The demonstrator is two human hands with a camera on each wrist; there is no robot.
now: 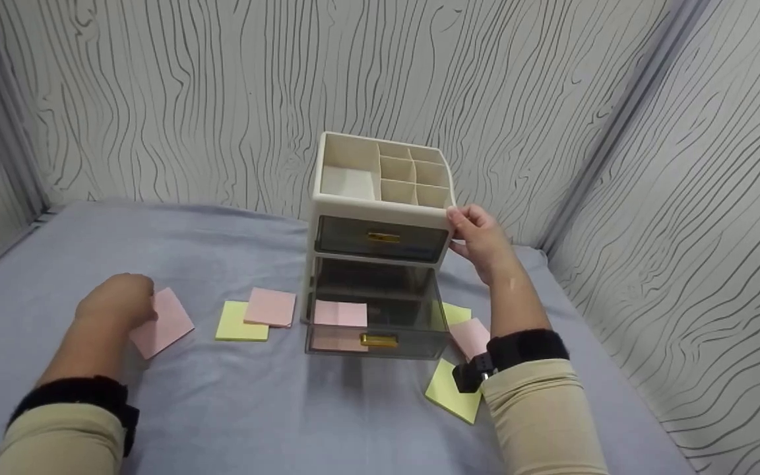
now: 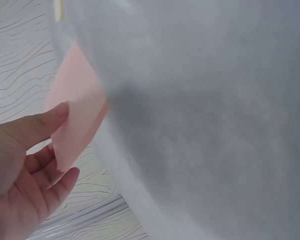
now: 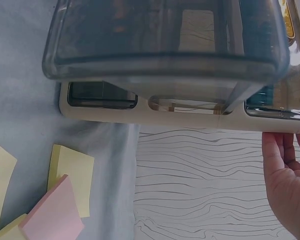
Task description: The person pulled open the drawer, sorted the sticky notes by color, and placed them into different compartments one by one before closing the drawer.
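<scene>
My left hand [image 1: 118,300] pinches a pink sticky note pad [image 1: 165,324] above the cloth at the left. In the left wrist view the thumb presses one face of that pad, with the fingers behind it. A white drawer organizer [image 1: 380,206] stands in the middle, with a divided top. Its top drawer is closed, while the larger tinted drawer [image 1: 410,340] below is pulled out. Inside lie pink notes [image 1: 340,313], seen through the clear front. My right hand [image 1: 482,241] holds the organizer's upper right edge; in the right wrist view its fingertips meet the side.
Left of the organizer, a pink pad [image 1: 270,307] overlaps a yellow pad [image 1: 238,323]. To its right lie a yellow pad [image 1: 454,392], a pink pad [image 1: 470,338] and another yellow pad [image 1: 457,313], partly hidden. Grey cloth [image 1: 241,402] covers the table, with patterned panels [image 1: 221,99] behind.
</scene>
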